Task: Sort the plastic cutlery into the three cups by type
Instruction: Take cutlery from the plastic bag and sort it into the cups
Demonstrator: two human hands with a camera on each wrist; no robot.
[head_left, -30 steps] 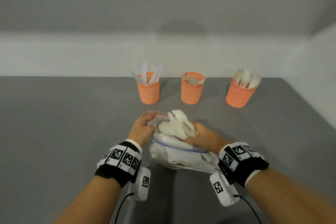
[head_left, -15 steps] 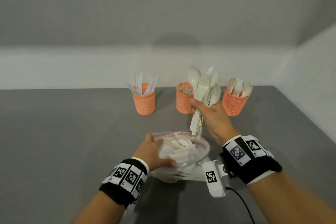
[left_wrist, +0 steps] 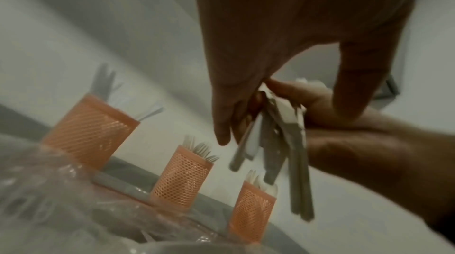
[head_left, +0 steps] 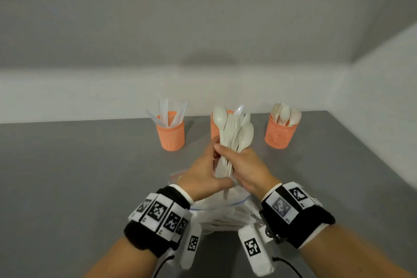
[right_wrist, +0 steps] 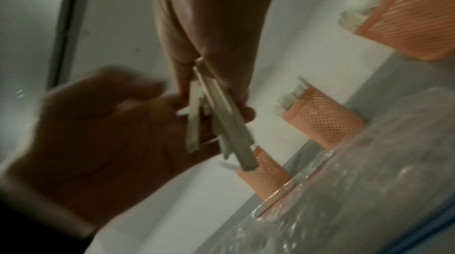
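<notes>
My right hand (head_left: 247, 168) grips a mixed bundle of white spoons and forks (head_left: 234, 133) by the handles, heads up, above a clear zip bag (head_left: 225, 212) of more cutlery. My left hand (head_left: 200, 174) curls round the bundle's handles (left_wrist: 290, 141) from the left, with its thumb under them. Three orange mesh cups stand at the back. The left cup (head_left: 170, 133) holds clear knives, and the right cup (head_left: 281, 135) holds spoons. The bundle partly hides the middle cup (head_left: 213, 128), which has forks (left_wrist: 202, 149) in it.
The grey table (head_left: 90, 165) ends at a white wall behind the cups and on the right. The bag's open mouth (right_wrist: 369, 190) lies just below both wrists.
The right hand pulled a bundle of cutlery out of the bag and raised it. The left hand has let go of the bag and come up to the bundle's handles.
</notes>
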